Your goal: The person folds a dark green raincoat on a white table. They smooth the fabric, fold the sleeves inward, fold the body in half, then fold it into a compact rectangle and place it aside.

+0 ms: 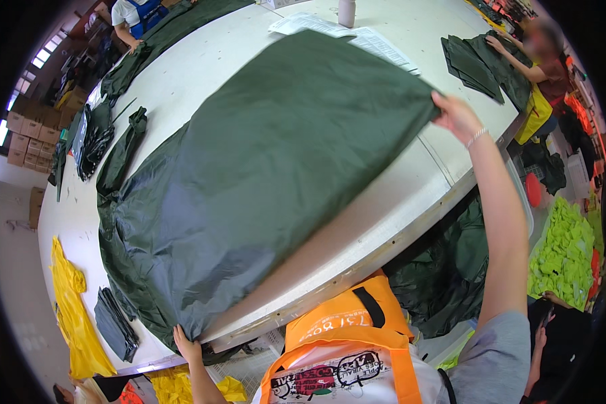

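Observation:
A large dark green rain garment (262,155) of thin, slightly shiny cloth is spread across the white table in front of me. My right hand (459,118) pinches its far right corner and holds that side up off the tabletop. At the table's near edge, my left hand (188,347) grips the garment's lower left corner between thumb and fingers. The cloth is stretched between both hands, while its left part lies wrinkled on the table. A sleeve-like strip (124,145) of the same green extends beyond its left side.
Yellow cloth (74,310) and a folded dark bundle (116,323) lie on the left. Printed sheets (384,47) and a bottle (346,12) stand beyond the garment. Co-workers handle green cloth at far left and right. Dark green cloth (444,269) is heaped below the table edge.

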`<state>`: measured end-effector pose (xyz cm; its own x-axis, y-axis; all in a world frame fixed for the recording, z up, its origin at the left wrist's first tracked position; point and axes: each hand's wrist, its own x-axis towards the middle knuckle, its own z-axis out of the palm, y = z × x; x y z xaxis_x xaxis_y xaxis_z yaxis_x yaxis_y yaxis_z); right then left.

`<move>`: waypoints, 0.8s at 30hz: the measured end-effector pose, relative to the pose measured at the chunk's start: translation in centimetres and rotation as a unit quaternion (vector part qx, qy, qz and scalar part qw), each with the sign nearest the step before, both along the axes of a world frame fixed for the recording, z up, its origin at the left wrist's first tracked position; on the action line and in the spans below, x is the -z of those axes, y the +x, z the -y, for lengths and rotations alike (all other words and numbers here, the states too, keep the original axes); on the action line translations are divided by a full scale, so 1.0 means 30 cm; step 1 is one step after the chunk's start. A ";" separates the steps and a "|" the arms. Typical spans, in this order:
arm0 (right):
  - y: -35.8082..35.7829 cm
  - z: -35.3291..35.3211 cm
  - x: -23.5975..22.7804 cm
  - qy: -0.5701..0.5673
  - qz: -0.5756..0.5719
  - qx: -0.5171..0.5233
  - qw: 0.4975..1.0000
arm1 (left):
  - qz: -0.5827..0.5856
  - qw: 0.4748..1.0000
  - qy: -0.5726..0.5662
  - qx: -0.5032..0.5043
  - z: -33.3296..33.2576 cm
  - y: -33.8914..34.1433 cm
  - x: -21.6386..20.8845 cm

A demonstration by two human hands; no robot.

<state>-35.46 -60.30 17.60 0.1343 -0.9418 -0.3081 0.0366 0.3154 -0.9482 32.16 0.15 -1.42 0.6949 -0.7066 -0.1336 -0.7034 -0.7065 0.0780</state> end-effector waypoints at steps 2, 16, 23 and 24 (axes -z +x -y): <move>-0.098 -0.063 0.158 0.048 -0.010 0.035 0.998 | 0.003 0.999 0.033 0.002 0.040 -0.034 -0.025; -0.331 -0.291 0.604 0.192 -0.304 0.074 0.930 | 0.030 0.980 0.196 -0.004 -0.015 -0.071 -0.015; -0.216 -0.080 0.593 -0.055 -0.647 -0.156 0.745 | -0.191 0.939 0.284 -0.023 -0.046 0.195 -0.111; -0.164 0.029 0.577 -0.048 -0.605 -0.134 0.784 | -0.252 0.912 0.316 -0.069 0.056 0.271 -0.144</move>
